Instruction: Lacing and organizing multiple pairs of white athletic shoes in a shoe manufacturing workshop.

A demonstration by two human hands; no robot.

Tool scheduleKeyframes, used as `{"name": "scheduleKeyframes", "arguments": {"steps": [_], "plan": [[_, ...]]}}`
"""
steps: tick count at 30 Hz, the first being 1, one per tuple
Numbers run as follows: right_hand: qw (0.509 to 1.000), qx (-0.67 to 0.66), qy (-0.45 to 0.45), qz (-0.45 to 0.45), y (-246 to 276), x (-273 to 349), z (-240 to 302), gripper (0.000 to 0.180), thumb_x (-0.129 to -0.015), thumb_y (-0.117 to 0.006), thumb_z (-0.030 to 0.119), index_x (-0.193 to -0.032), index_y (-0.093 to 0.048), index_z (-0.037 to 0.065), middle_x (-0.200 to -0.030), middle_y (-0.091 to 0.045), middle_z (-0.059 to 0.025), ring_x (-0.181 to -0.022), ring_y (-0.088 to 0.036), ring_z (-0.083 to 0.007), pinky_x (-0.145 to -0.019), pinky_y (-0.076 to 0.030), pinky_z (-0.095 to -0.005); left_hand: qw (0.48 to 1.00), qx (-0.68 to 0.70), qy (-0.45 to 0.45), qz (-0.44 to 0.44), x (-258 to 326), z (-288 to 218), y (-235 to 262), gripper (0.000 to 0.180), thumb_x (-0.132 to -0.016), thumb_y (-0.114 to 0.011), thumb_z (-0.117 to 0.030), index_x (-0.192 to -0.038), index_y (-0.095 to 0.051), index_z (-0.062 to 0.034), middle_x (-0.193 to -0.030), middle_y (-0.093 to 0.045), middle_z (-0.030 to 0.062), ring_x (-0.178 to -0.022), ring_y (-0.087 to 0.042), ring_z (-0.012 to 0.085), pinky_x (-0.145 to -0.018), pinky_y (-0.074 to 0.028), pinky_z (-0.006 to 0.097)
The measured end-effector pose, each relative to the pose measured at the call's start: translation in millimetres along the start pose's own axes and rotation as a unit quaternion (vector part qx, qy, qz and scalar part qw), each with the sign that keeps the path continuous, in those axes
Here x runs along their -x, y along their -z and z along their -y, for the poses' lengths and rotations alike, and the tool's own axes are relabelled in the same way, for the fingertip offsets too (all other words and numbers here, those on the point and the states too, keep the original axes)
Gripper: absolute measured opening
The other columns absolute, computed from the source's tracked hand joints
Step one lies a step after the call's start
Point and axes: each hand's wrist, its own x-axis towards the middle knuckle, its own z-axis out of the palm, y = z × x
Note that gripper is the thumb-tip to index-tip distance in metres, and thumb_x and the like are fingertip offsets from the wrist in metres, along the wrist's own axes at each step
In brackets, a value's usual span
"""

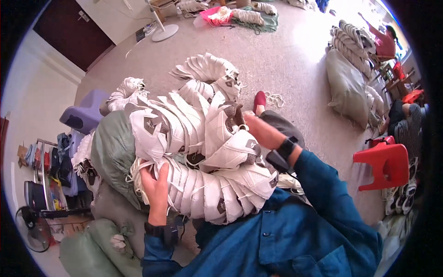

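Nested white shoe uppers with dark grey linings lie in curved rows across my lap. My left hand (156,187) grips the left end of the near row of shoe uppers (198,191), thumb apart from the fingers, whose tips are partly hidden among the uppers. On top, a white shoe upper (220,145) stands with its dark collar toward the right. My right hand (262,130) holds it by that collar; its fingertips are partly hidden. Behind it runs another row of shoe uppers (173,120), and farther off a curved stack (207,69).
Green-grey sacks (113,152) sit at my left beside a purple chair (85,111). A red stool (383,166) and a full pale sack (346,87) stand at right, near other people. White cord (275,100) lies on the floor by a red shoe (260,100). A fan base (164,32) stands behind.
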Motion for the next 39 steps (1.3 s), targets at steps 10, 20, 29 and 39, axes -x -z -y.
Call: {"name": "scheduleKeyframes", "arguments": {"steps": [10, 20, 29, 39], "plan": [[0.997, 0.070, -0.031, 0.012, -86, 6, 71, 0.066, -0.095, -0.058, 0.046, -0.143, -0.041, 0.003, -0.122, -0.058, -0.0037, -0.109, -0.055, -0.0123, -0.093, -0.045, -0.0283, 0.959, 0.019, 0.136, 0.246, -102, -3, 42, 0.057, -0.091, -0.068, -0.028, -0.132, -0.046, 0.0050, -0.129, -0.056, 0.0159, -0.119, -0.053, 0.0216, -0.105, -0.039, 0.037], [0.928, 0.274, 0.226, 0.117, -141, 26, 85, 0.057, -0.087, -0.070, 0.023, -0.137, -0.048, 0.004, -0.142, -0.039, -0.0165, -0.132, -0.041, -0.0299, -0.108, -0.036, -0.0398, 0.878, 0.340, 0.283, 0.181, -108, 130, 73, 0.049, -0.093, -0.062, -0.012, -0.139, -0.045, -0.0081, -0.132, -0.057, 0.0088, -0.118, -0.057, 0.0265, -0.102, -0.047, 0.046], [0.983, -0.039, -0.178, 0.000, -89, 30, -22, 0.045, -0.096, -0.058, 0.034, -0.128, -0.051, 0.003, -0.125, -0.054, -0.0120, -0.103, -0.059, -0.0225, -0.088, -0.053, -0.0337, 0.920, 0.299, 0.174, 0.186, -59, 108, 83, 0.049, -0.090, -0.067, -0.012, -0.135, -0.050, -0.0043, -0.132, -0.058, 0.0122, -0.119, -0.057, 0.0289, -0.102, -0.047, 0.046], [0.975, -0.185, -0.107, 0.066, -135, 16, 44, 0.044, -0.099, -0.049, 0.039, -0.129, -0.051, 0.007, -0.109, -0.064, -0.0071, -0.094, -0.062, -0.0122, -0.077, -0.053, -0.0290, 0.878, 0.405, 0.235, 0.102, -53, 72, 88, 0.042, -0.094, -0.059, -0.013, -0.134, -0.049, -0.0032, -0.132, -0.057, 0.0139, -0.117, -0.057, 0.0302, -0.102, -0.046, 0.048]]}}
